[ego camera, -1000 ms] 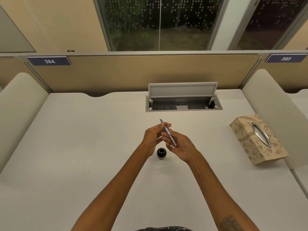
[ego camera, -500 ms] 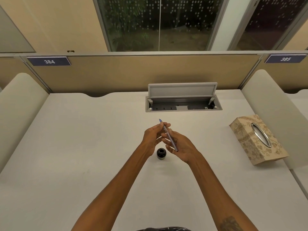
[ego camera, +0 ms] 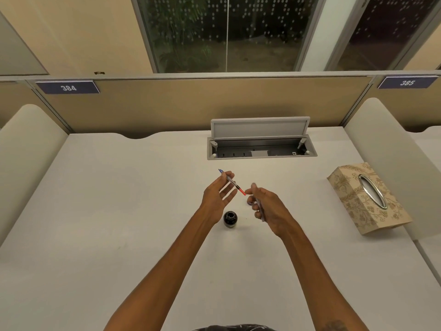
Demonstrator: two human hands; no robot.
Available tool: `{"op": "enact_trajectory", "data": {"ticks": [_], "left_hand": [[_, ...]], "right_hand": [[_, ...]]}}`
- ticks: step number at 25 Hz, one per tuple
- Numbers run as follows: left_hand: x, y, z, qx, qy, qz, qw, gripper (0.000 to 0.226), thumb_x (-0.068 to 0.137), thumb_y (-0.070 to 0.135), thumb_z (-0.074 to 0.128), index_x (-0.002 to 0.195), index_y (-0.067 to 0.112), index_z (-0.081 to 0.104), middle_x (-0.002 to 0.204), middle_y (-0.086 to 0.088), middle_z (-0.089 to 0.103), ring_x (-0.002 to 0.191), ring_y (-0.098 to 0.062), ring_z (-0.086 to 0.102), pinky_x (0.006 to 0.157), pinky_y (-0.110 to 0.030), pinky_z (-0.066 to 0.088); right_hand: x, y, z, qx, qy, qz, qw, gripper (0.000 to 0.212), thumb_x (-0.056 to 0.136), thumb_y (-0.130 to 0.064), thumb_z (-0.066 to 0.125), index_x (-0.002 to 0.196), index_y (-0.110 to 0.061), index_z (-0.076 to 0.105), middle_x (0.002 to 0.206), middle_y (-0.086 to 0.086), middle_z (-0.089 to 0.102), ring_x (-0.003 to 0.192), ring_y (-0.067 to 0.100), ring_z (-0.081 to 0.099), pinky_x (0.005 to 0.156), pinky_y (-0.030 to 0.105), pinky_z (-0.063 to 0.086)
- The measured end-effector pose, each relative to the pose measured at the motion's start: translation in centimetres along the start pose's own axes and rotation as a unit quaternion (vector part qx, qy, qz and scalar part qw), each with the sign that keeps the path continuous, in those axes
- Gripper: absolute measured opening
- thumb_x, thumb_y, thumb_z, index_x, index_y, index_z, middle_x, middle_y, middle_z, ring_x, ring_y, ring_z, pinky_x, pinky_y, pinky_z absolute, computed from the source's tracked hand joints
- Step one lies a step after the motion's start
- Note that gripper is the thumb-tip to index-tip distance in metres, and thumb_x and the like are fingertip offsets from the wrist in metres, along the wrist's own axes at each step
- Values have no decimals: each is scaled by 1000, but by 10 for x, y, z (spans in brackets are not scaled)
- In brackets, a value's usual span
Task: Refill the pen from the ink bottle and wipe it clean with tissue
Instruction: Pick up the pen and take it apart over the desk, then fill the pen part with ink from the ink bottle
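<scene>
The pen is in two parts above the desk. My left hand [ego camera: 218, 195] pinches the front part of the pen [ego camera: 232, 182], blue tip pointing away and to the left, a red-ended refill sticking out toward my right hand. My right hand [ego camera: 266, 206] grips the clear pen barrel [ego camera: 260, 210], mostly hidden by the fingers. A small black ink bottle [ego camera: 230, 219], open at the top, stands on the desk just below and between the hands. The patterned tissue box [ego camera: 367, 199] lies at the right.
An open cable tray [ego camera: 261, 149] with a raised lid sits in the white desk [ego camera: 119, 199] behind the hands. Padded side dividers stand left and right, and a tan partition runs along the back.
The hands held the pen together as one piece; now they have drawn apart, the left keeping the tip part with the red refill and the right carrying the barrel to the right.
</scene>
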State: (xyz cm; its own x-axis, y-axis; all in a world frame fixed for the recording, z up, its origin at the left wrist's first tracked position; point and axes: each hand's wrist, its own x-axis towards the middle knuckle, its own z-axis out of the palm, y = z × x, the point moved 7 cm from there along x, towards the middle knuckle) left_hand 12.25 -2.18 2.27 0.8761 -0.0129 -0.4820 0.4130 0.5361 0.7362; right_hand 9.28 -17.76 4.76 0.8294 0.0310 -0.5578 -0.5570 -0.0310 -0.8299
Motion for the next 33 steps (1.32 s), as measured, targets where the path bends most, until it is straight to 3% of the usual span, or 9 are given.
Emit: {"op": "enact_trajectory", "data": {"ticks": [2, 7, 12, 16, 19, 22, 25, 28, 33], "left_hand": [[-4, -8, 0, -17, 11, -17, 1000, 25, 101, 29, 52, 108, 17, 72, 120, -7, 68, 112, -24, 63, 89, -35, 57], [-10, -32, -1, -37, 23, -41, 998, 29, 101, 30, 52, 120, 17, 70, 129, -9, 64, 115, -24, 62, 88, -33, 58], [-16, -45, -6, 2, 13, -78, 997, 36, 98, 30, 58, 125, 7, 67, 126, -8, 69, 116, -27, 65, 90, -33, 58], [-14, -26, -41, 118, 90, -24, 989, 37, 95, 42, 61, 116, 13, 69, 109, -1, 73, 92, -18, 63, 76, -27, 55], [-17, -9, -66, 248, 154, 111, 950, 22, 95, 35, 62, 109, 22, 72, 103, 6, 70, 93, -17, 60, 73, -22, 48], [-17, -17, -65, 400, 98, 200, 889, 29, 84, 45, 73, 111, 37, 69, 117, 18, 62, 115, -9, 53, 93, -27, 43], [-18, -37, -59, 519, 48, 208, 828, 45, 75, 51, 78, 117, 44, 64, 133, 21, 52, 131, -4, 36, 103, -29, 26], [-19, -49, -55, 547, 44, 218, 807, 46, 74, 47, 78, 117, 45, 63, 138, 20, 48, 135, -4, 31, 101, -31, 21], [-15, -61, -57, 537, 56, 216, 813, 40, 75, 42, 79, 113, 44, 66, 134, 21, 51, 132, -5, 35, 100, -35, 28]], "right_hand": [[-2, -5, -1, -51, 26, -26, 998, 36, 92, -46, 61, 103, -13, 70, 80, -2, 67, 60, 11, 46, 46, 19, 36], [-6, 1, -11, -10, 77, -37, 996, 16, 92, -18, 62, 97, -10, 75, 74, 1, 69, 51, 7, 44, 38, 15, 31], [-3, 7, -28, 63, 124, -24, 990, 13, 92, -19, 64, 97, -12, 74, 78, 0, 69, 54, 7, 43, 41, 17, 29], [4, 5, -44, 28, 162, -55, 985, 20, 91, -28, 66, 94, -10, 75, 82, 1, 71, 63, 10, 48, 51, 21, 35], [7, 10, -44, -33, 160, -86, 983, 28, 89, -28, 67, 85, -1, 71, 85, 8, 75, 60, 11, 47, 55, 24, 36], [8, 12, -37, -105, 150, -108, 977, 20, 87, -23, 64, 73, -13, 74, 77, -1, 74, 58, 11, 47, 57, 26, 39], [9, 14, -28, -163, 143, -112, 970, 20, 83, -20, 61, 68, -18, 73, 67, -11, 70, 57, 8, 48, 56, 24, 37], [12, 18, -23, -200, 145, -108, 963, 19, 83, -25, 61, 67, -20, 72, 66, -9, 68, 55, 9, 49, 55, 26, 36], [15, 21, -12, -253, 146, -104, 951, 19, 83, -30, 61, 69, -21, 71, 73, -3, 71, 71, 18, 61, 60, 30, 42]]}}
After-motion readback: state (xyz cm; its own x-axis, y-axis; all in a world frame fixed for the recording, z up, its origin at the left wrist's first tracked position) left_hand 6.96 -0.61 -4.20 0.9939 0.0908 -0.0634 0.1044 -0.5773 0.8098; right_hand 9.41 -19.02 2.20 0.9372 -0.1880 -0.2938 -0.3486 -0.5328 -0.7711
